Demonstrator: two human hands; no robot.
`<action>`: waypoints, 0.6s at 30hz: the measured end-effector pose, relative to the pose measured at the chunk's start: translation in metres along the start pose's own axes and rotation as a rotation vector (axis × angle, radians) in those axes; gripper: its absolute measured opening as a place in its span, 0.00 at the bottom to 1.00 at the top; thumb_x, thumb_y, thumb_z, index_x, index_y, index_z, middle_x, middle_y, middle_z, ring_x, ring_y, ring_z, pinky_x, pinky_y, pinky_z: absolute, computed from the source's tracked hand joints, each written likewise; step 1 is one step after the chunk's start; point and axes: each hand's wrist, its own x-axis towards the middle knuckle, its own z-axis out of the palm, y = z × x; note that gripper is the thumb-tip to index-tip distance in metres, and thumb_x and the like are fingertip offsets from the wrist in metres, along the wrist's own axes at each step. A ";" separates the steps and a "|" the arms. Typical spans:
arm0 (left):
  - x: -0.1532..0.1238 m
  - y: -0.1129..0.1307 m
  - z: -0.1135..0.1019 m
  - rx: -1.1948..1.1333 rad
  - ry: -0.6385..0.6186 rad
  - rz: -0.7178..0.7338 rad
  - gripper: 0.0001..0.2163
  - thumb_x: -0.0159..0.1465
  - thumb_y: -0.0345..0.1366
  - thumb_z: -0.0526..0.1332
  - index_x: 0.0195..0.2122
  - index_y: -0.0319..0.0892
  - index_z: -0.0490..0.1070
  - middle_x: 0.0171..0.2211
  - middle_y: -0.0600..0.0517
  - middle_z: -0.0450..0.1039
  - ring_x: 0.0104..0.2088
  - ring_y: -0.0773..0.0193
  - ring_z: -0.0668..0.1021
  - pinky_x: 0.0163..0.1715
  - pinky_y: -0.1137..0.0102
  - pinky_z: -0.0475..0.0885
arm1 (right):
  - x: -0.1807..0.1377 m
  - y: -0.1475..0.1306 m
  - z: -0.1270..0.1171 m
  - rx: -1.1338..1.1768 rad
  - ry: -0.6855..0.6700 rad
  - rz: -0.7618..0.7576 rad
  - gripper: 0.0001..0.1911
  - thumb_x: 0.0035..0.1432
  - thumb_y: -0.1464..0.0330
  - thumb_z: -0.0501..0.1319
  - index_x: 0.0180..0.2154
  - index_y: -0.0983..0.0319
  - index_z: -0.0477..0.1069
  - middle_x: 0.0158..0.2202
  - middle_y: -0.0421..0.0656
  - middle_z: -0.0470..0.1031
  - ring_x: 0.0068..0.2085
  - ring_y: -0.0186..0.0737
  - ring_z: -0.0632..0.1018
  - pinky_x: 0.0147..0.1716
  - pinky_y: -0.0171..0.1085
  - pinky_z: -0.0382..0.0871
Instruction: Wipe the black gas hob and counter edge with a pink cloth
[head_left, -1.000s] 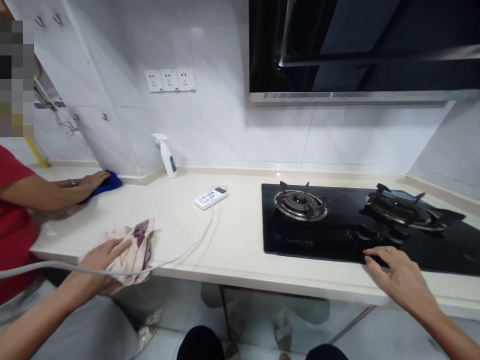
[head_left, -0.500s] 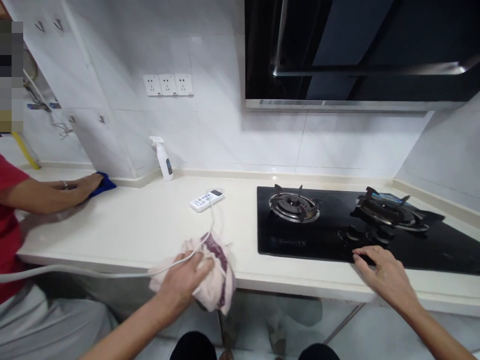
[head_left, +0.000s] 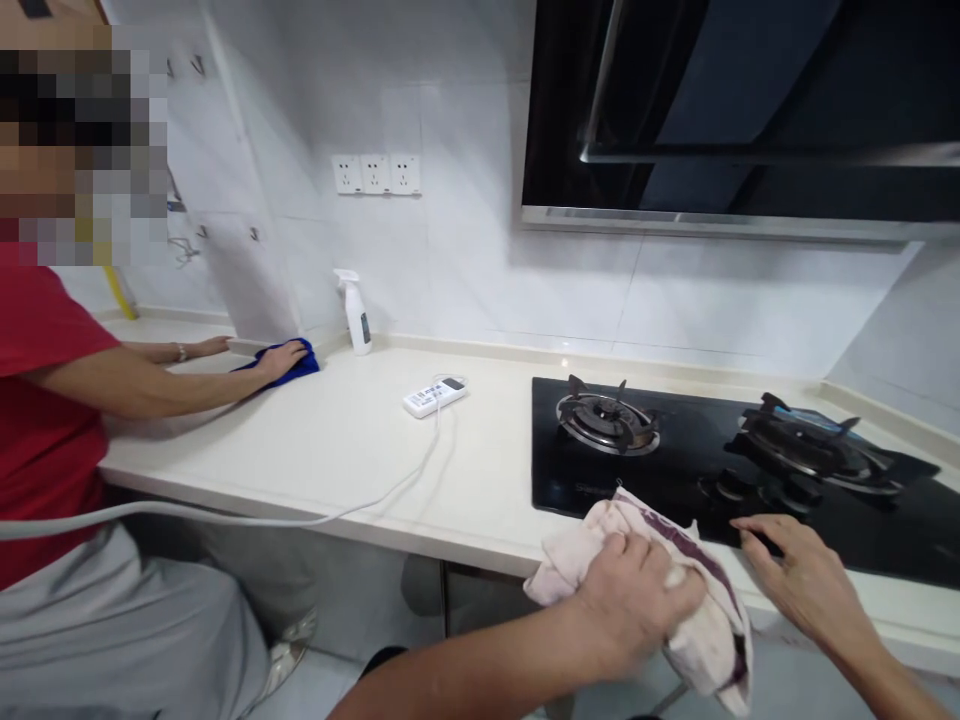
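— Pink-and-cream cloth (head_left: pixel 574 552) with a maroon patch: where is it lying?
— It is hanging over the front edge of the counter (head_left: pixel 337 440), just before the black hob (head_left: pixel 660 475), bunched in the left hand (head_left: pixel 637 600).
— And the fingers?
— The left ones are clenching the cloth. The right hand (head_left: pixel 806 585) is resting just beside it, fingers spread loose, tips touching the hob's front rim.
— Anyone else?
— Far along the counter, a co-worker's hand (head_left: pixel 279 358) is pressing a blue cloth (head_left: pixel 304 365).

Cloth (head_left: pixel 712 630) partly under left hand (head_left: pixel 637 600) — cooktop (head_left: pixel 675 470) beyond right edge
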 end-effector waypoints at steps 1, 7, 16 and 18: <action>-0.004 -0.005 -0.006 -0.004 0.001 0.017 0.15 0.72 0.36 0.52 0.57 0.47 0.68 0.39 0.46 0.71 0.38 0.56 0.73 0.36 0.61 0.63 | 0.000 0.002 0.000 -0.002 -0.008 -0.001 0.20 0.62 0.53 0.52 0.39 0.55 0.79 0.43 0.45 0.80 0.46 0.53 0.78 0.45 0.50 0.71; -0.076 -0.077 -0.068 -0.003 -0.099 -0.020 0.14 0.70 0.39 0.57 0.57 0.51 0.69 0.44 0.47 0.73 0.41 0.57 0.74 0.40 0.62 0.66 | 0.000 0.004 -0.004 0.018 -0.034 0.008 0.19 0.62 0.54 0.52 0.40 0.54 0.79 0.45 0.46 0.80 0.47 0.53 0.79 0.45 0.49 0.71; -0.261 -0.242 -0.183 0.178 -0.302 -0.309 0.19 0.67 0.33 0.56 0.59 0.48 0.70 0.61 0.45 0.72 0.60 0.54 0.72 0.58 0.61 0.67 | -0.002 -0.003 -0.002 -0.002 -0.004 0.015 0.21 0.59 0.52 0.52 0.40 0.56 0.78 0.44 0.48 0.79 0.45 0.55 0.78 0.42 0.50 0.70; -0.304 -0.283 -0.211 0.276 -0.386 -0.450 0.19 0.66 0.36 0.56 0.58 0.47 0.70 0.61 0.47 0.73 0.59 0.54 0.74 0.56 0.61 0.69 | -0.002 -0.005 -0.003 0.002 -0.008 0.024 0.21 0.59 0.52 0.53 0.40 0.56 0.78 0.44 0.48 0.79 0.45 0.56 0.78 0.42 0.50 0.70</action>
